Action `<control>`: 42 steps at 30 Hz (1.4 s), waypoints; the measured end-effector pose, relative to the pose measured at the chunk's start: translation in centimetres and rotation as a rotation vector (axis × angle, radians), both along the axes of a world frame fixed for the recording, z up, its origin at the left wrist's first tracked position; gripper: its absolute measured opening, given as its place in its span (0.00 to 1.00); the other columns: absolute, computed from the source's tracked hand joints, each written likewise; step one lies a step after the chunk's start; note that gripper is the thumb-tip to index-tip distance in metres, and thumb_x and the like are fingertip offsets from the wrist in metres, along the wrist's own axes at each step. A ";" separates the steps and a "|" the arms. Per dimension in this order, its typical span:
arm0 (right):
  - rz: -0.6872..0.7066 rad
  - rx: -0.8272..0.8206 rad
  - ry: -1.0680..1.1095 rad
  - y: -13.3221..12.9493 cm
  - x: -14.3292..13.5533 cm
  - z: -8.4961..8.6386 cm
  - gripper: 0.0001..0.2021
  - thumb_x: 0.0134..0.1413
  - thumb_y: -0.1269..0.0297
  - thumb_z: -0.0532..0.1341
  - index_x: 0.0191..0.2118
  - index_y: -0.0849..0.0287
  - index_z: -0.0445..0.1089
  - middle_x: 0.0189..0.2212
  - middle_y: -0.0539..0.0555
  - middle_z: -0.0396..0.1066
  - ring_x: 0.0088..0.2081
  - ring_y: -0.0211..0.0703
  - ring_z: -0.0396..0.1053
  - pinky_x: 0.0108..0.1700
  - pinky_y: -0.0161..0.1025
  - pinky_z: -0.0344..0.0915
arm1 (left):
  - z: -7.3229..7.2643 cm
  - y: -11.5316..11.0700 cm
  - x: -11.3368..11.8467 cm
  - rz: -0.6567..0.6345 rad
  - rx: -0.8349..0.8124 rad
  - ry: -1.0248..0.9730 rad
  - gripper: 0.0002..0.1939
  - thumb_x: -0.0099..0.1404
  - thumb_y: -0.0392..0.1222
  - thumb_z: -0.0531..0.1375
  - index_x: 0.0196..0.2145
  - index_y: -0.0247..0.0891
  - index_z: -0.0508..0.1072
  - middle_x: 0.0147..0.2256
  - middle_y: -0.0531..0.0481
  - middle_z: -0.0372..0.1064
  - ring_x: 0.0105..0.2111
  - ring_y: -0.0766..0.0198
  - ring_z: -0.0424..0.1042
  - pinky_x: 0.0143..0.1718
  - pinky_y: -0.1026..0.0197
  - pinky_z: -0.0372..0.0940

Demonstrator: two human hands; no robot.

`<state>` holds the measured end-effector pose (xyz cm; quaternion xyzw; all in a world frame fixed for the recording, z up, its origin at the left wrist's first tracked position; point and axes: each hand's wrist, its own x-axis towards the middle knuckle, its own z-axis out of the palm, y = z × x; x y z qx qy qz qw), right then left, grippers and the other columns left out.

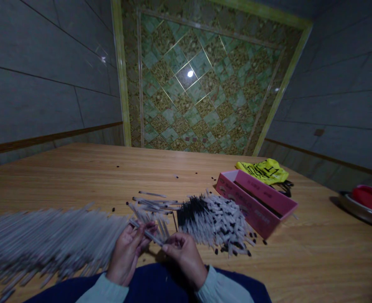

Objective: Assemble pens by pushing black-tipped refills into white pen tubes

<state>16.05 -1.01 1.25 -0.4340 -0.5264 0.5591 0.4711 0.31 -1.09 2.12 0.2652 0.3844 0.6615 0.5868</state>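
Note:
At the front middle of the table, my left hand [129, 248] is closed round a thin translucent tube [152, 237], near its upper left end. The fingers of my right hand [184, 252] pinch the tube's lower right end. Many similar tubes [53, 240] lie in a wide pile to the left. Just beyond my hands is a small loose group of tubes [157, 204]. A heap of tubes with dark and whitish ends [215, 219] sits to the right of my hands.
An open pink box [251, 202] stands behind the right heap, with a yellow bag [263, 170] beyond it. A metal tray holding something red [370, 200] is at the far right. Small black pieces [264, 242] are scattered on the wooden table [324, 252].

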 end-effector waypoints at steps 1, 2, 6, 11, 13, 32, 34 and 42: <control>-0.024 0.025 0.001 0.0 0.0 0.0 0.19 0.30 0.54 0.71 0.21 0.63 0.66 0.15 0.46 0.62 0.19 0.31 0.55 0.23 0.30 0.50 | 0.0 0.0 0.0 0.007 -0.004 0.006 0.17 0.48 0.41 0.68 0.34 0.36 0.67 0.35 0.44 0.77 0.39 0.56 0.75 0.37 0.60 0.70; -0.037 0.042 0.013 0.1 -0.1 -0.1 0.19 0.29 0.54 0.71 0.22 0.63 0.66 0.16 0.45 0.62 0.20 0.31 0.56 0.23 0.30 0.51 | 0.0 0.0 0.0 0.014 -0.007 0.008 0.18 0.48 0.41 0.68 0.35 0.36 0.68 0.35 0.44 0.77 0.39 0.56 0.75 0.37 0.60 0.70; 0.046 0.047 0.045 0.4 -0.2 -1.0 0.24 0.40 0.43 0.64 0.24 0.63 0.66 0.16 0.47 0.63 0.18 0.31 0.56 0.22 0.30 0.50 | 0.0 -0.1 0.0 0.028 -0.004 -0.005 0.18 0.46 0.41 0.69 0.33 0.36 0.67 0.34 0.45 0.77 0.37 0.56 0.76 0.37 0.60 0.70; 0.133 0.067 -0.047 0.3 -0.1 -1.3 0.27 0.46 0.40 0.57 0.18 0.64 0.66 0.12 0.49 0.62 0.15 0.30 0.53 0.20 0.30 0.49 | 0.3 -0.2 0.2 0.029 -0.016 0.005 0.18 0.46 0.41 0.69 0.33 0.37 0.67 0.33 0.47 0.76 0.36 0.58 0.76 0.35 0.62 0.70; 0.060 0.086 -0.069 0.1 -0.1 -1.0 0.22 0.41 0.45 0.63 0.20 0.63 0.68 0.14 0.49 0.64 0.18 0.33 0.57 0.24 0.31 0.54 | 0.4 -0.2 0.3 0.030 -0.031 0.020 0.19 0.46 0.41 0.69 0.33 0.37 0.67 0.33 0.47 0.76 0.35 0.59 0.76 0.34 0.63 0.70; 0.062 0.105 -0.127 0.1 -0.2 -1.0 0.26 0.51 0.45 0.56 0.16 0.63 0.66 0.12 0.50 0.63 0.16 0.33 0.58 0.22 0.32 0.52 | 0.6 -0.3 0.2 0.041 -0.017 0.055 0.19 0.47 0.44 0.68 0.33 0.37 0.66 0.32 0.47 0.76 0.36 0.58 0.76 0.33 0.62 0.69; 0.015 0.121 -0.132 0.1 -0.2 -1.1 0.24 0.48 0.46 0.59 0.17 0.63 0.66 0.13 0.50 0.64 0.17 0.34 0.59 0.23 0.32 0.53 | 0.5 -0.3 0.2 0.052 -0.015 0.055 0.19 0.47 0.44 0.68 0.34 0.37 0.66 0.32 0.47 0.76 0.36 0.59 0.76 0.33 0.63 0.69; 0.086 0.100 -0.083 0.4 -0.2 -1.9 0.29 0.53 0.42 0.51 0.18 0.64 0.68 0.13 0.52 0.65 0.17 0.34 0.61 0.24 0.32 0.55 | 0.4 -0.3 0.2 0.046 -0.011 0.031 0.20 0.46 0.43 0.69 0.34 0.37 0.66 0.31 0.48 0.76 0.35 0.58 0.76 0.33 0.62 0.69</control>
